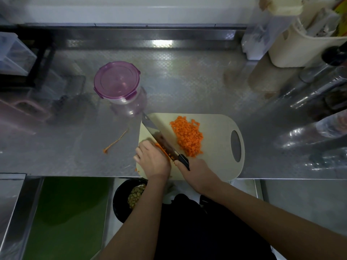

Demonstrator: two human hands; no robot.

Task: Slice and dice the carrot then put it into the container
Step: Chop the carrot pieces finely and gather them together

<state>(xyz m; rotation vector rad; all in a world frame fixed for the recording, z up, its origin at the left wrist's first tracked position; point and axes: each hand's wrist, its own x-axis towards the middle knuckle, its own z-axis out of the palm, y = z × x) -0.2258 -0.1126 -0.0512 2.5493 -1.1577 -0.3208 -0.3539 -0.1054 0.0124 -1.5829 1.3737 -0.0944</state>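
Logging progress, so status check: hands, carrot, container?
Knife gripped in right hand; left hand holds uncut carrot on cutting board. Diced pile beside blade. Container lid on, looks empty.

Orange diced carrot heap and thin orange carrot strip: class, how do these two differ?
The orange diced carrot heap is many small cubes; the thin orange carrot strip is one long sliver. The heap lies on the pale cutting board; the strip on the steel counter. Both are orange.

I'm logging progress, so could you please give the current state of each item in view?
container: closed, lid on.
knife: gripped by right hand, blade against carrot piece.
carrot piece: held under left hand.
diced carrot: piled on cutting board.
carrot strip: lying on counter.
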